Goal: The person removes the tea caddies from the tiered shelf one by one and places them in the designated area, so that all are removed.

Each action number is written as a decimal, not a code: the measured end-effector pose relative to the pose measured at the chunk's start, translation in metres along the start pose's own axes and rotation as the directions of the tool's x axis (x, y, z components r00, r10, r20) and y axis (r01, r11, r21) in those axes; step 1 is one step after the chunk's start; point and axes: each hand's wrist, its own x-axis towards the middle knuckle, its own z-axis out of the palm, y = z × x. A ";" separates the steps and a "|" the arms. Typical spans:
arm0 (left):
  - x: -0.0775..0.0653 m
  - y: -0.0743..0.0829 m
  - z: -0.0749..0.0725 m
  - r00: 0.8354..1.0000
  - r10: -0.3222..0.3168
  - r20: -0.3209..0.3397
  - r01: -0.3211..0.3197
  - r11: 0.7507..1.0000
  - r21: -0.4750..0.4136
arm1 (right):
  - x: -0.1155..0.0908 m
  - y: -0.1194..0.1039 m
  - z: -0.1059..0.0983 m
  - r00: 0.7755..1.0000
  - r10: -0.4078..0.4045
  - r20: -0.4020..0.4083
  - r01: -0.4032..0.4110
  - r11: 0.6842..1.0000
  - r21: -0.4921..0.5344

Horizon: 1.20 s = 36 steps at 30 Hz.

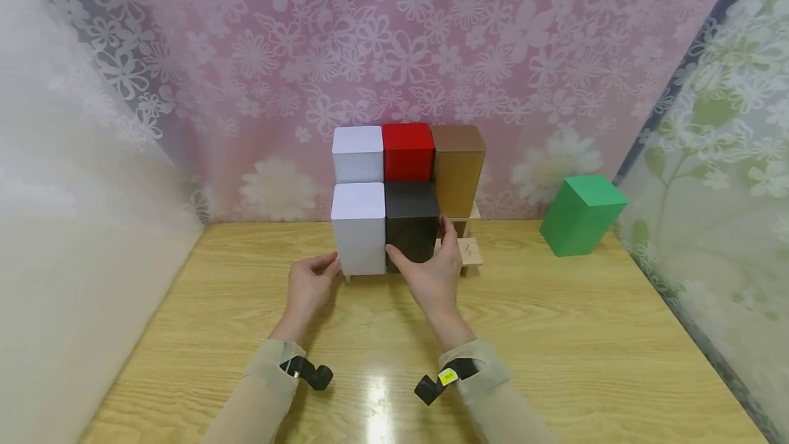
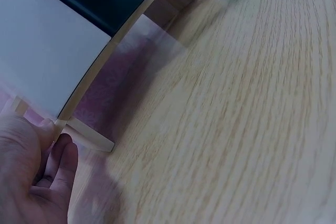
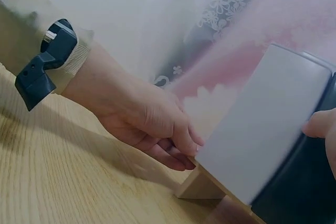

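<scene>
A small two-step wooden rack (image 1: 470, 251) stands mid-table with boxes on it. On its lower step, a white box (image 1: 359, 238) sits directly left of a black box (image 1: 411, 207). My left hand (image 1: 310, 284) pinches the left end of the lower step between thumb and fingers, beside the white box; the left wrist view shows this hand (image 2: 31, 166) close to the rack's leg (image 2: 93, 136). My right hand (image 1: 436, 274) grips the black box from the front, its thumb near the left edge and its fingers along the right side.
Along the upper step stand another white box (image 1: 359, 156), a red box (image 1: 408, 153) and a brown box (image 1: 459, 170). A green box (image 1: 582, 214) rests apart at the table's back right. A floral curtain (image 1: 394, 40) hangs behind the table (image 1: 555, 341).
</scene>
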 end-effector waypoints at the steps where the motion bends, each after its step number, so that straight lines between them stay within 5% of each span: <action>1: 0.000 0.000 0.001 1.000 0.004 0.001 -0.004 1.000 0.000 | 0.000 0.000 0.001 1.000 0.004 -0.002 -0.004 1.000 -0.001; 18: 0.001 0.000 0.003 0.999 0.035 -0.010 -0.035 0.998 -0.054 | 0.001 0.007 0.001 0.997 -0.039 -0.070 0.042 0.998 0.049; 29: 0.001 -0.001 0.001 1.000 0.009 -0.005 -0.010 0.999 -0.040 | -0.001 -0.001 0.010 0.991 0.083 -0.109 -0.077 0.995 0.058; 36: 0.001 -0.002 0.002 1.000 0.017 -0.004 -0.017 0.999 -0.029 | 0.001 0.000 0.012 0.985 0.047 -0.167 -0.041 0.998 0.041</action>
